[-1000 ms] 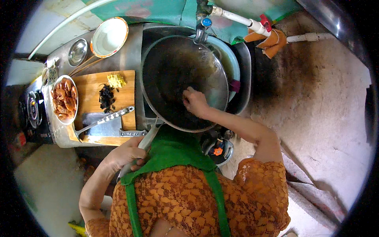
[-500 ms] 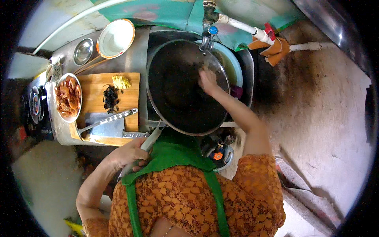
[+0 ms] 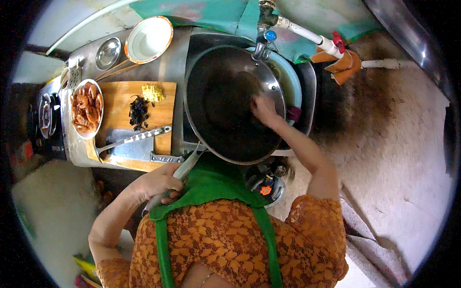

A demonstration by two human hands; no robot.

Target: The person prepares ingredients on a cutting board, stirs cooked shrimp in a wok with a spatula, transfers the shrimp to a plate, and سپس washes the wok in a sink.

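Note:
A large dark wok (image 3: 223,127) with a long grey handle (image 3: 188,164) rests over the sink under the tap (image 3: 261,52). My left hand (image 3: 162,183) is wrapped round the handle, close to my green apron. Inside the wok, my right hand (image 3: 265,111) is closed and pressed toward the right part of its inner wall. Motion smears the fingers, and whatever they hold is hidden. Behind the wok, a light blue basin (image 3: 294,79) with something purple at its edge shows in part.
To the left, a wooden cutting board (image 3: 115,103) carries a cleaver (image 3: 137,148), a ladle (image 3: 134,138), dark chopped pieces (image 3: 139,113) and yellow shreds (image 3: 152,93). Nearby stand a bowl of cooked shrimp (image 3: 87,108), a white basin (image 3: 150,41) and a metal bowl (image 3: 108,54).
My right hand has moved toward me and slightly right inside the wok. My left hand keeps its grip on the handle. The whole view has shifted a little.

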